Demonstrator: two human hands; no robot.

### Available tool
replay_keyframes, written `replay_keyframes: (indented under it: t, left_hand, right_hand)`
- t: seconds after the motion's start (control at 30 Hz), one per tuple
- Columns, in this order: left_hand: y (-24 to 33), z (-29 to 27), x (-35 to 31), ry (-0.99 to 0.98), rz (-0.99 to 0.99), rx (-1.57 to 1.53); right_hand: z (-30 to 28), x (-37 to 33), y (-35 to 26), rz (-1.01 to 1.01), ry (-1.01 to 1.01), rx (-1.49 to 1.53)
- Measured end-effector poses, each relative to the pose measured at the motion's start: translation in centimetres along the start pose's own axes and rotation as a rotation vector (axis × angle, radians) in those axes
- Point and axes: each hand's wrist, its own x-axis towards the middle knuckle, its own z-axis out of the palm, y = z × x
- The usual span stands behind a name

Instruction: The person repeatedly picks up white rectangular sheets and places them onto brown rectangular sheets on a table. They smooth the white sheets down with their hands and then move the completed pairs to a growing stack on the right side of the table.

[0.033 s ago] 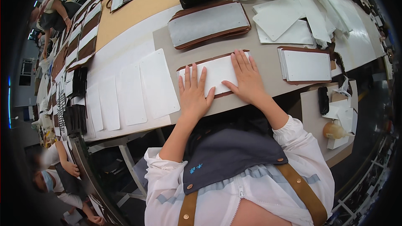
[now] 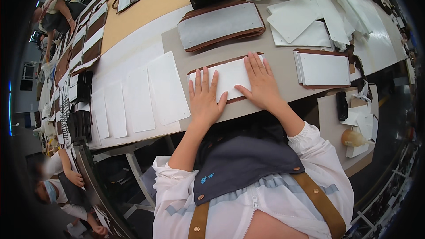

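Note:
A white rectangular sheet (image 2: 231, 79) lies on a brown panel (image 2: 239, 99), whose edges show along its long sides. My left hand (image 2: 204, 95) rests flat on the sheet's left part, fingers stretched out and thumb apart. Across the right part lies my right hand (image 2: 262, 82), also flat with its fingers extended. Neither hand grips anything. Just beyond them is a stack of brown panels topped by a pale grey-white sheet (image 2: 221, 26). To the left, several white sheets (image 2: 167, 88) lie side by side, overlapping slightly.
On the right is a smaller stack of white sheets (image 2: 325, 69) on brown pieces. Loose white sheets (image 2: 305, 20) lie beyond it. A side stand (image 2: 327, 115) holds a bottle with amber contents (image 2: 353, 137). Brown and white pieces line the far left, where other people work.

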Motion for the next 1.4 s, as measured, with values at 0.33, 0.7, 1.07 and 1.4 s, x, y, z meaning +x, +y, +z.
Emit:
replay_keyframes:
  t: [0.33, 0.7, 1.07, 1.4]
  left_hand:
    - [-2.6, -4.6, 1.7, -0.111, -0.332, -0.978]
    - [-8.1, -5.5, 7.0, -0.254, -0.259, -0.618]
    - [-7.0, -6.8, 7.9, -0.155, -0.11, -0.674]
    - [-3.5, -8.4, 5.4, 0.186, -0.008, -0.742]
  right_hand:
    - [-1.3, -2.5, 4.8, 0.272, 0.393, 1.453]
    - [0.3, -3.6, 3.0, 0.285, 0.376, 1.067]
    - [0.6, -3.0, 3.1, 0.292, 0.536, 1.11]
    - [-4.1, -3.4, 4.9, 0.42, 0.229, 1.407]
